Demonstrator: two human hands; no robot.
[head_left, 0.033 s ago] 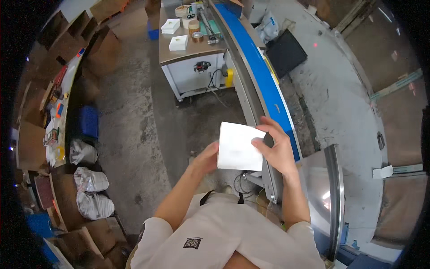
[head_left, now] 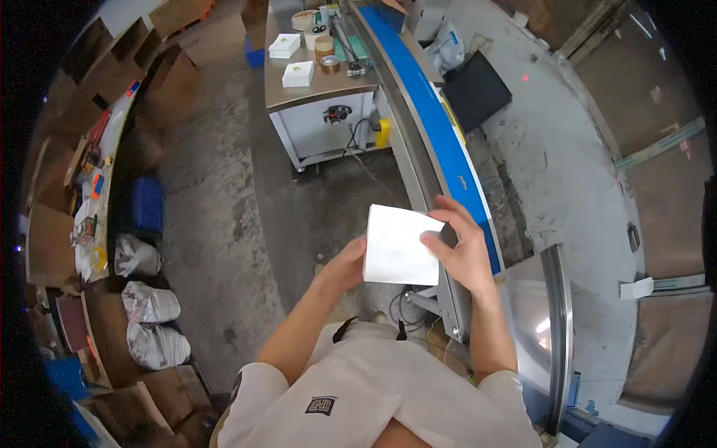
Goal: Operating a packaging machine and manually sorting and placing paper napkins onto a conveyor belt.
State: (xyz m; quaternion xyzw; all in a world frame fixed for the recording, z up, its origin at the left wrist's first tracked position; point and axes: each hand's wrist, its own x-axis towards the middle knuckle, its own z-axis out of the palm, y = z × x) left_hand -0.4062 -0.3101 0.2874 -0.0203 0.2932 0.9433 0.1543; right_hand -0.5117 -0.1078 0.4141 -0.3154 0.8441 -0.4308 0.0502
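Note:
A stack of square white sheets (head_left: 402, 246) is held up in front of my body, its blank top face turned toward me. Along its left edge my left hand (head_left: 346, 263) grips the side, with some fingertips hidden behind it. My right hand (head_left: 464, 250) pinches the upper right corner: the thumb lies on the front near the edge and the curled fingers reach round the corner. Two similar white stacks, a nearer one (head_left: 298, 74) and a farther one (head_left: 284, 45), rest on the brown-topped table (head_left: 321, 95) ahead.
A blue conveyor belt (head_left: 437, 127) in a metal frame runs close by on my right. Tape rolls (head_left: 328, 64) sit on the table. A dark flat panel (head_left: 478, 89) lies beyond the belt. Cardboard boxes, a blue bin (head_left: 148, 204) and white sacks (head_left: 157, 345) line the left side.

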